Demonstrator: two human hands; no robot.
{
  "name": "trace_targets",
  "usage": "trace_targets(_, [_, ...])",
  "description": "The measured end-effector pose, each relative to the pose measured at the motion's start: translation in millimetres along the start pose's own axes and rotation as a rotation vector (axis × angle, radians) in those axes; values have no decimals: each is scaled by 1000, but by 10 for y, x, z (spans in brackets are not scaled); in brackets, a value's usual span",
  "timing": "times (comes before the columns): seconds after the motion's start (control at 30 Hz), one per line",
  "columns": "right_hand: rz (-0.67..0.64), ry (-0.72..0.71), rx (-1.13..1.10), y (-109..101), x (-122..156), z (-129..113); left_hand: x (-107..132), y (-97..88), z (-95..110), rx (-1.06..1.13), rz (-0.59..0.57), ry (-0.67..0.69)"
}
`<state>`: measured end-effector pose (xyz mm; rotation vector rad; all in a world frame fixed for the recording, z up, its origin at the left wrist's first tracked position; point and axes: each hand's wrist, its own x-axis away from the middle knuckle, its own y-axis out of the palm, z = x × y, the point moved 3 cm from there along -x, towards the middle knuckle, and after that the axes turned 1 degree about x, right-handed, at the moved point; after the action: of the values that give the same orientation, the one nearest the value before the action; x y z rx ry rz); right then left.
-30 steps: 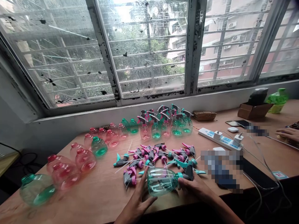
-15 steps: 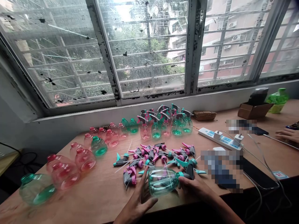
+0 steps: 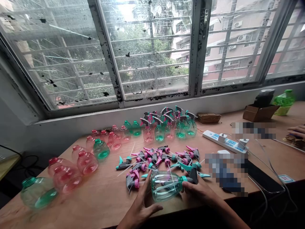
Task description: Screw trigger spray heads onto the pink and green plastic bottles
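Observation:
A clear green spray bottle (image 3: 165, 187) lies sideways in the air above the table's front edge, its base to the left. My right hand (image 3: 199, 187) is closed round its collar and dark grey trigger head. At the base end, my left hand (image 3: 145, 195) has its fingers stretched and thumb apart; whether it touches the bottle I cannot tell. Just beyond lies a heap of loose trigger sprayers (image 3: 152, 157), grey with pink or teal parts and thin tubes. Finished-looking spray bottles (image 3: 159, 132) with heads stand behind, by the wall.
Headless pink bottles (image 3: 87, 162) and green bottles (image 3: 38, 194) stand along the left. To the right are a white power strip (image 3: 224, 141), cables, a dark phone (image 3: 259, 176) and a cardboard box (image 3: 257, 112). Another person's hand (image 3: 296, 131) shows at the right edge.
My hands and the spray bottle have hardly moved; the left thumb reaches slightly further right. At the far right, the other person's hand has shifted.

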<state>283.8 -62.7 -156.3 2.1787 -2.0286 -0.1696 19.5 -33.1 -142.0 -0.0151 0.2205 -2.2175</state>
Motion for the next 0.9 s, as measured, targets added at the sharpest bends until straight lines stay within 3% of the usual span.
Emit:
trace_targets(0.17, [-2,47,16,55,28,-74,14,-18,58,121,1,-2])
trace_targets(0.4, [30,23,-62,57,36,-67,11,-4,61,110,28,22])
trace_targets(0.67, [-58,-29,112,57,27,-121,4,-48,-4,76,8,51])
trace_targets(0.8, [-60,-34,10,97,20,-83,8,-37,-86,-75,43,50])
trace_targets(0.9, [-46,-72,-23,149,34,-90,19,-19,-31,-282,106,142])
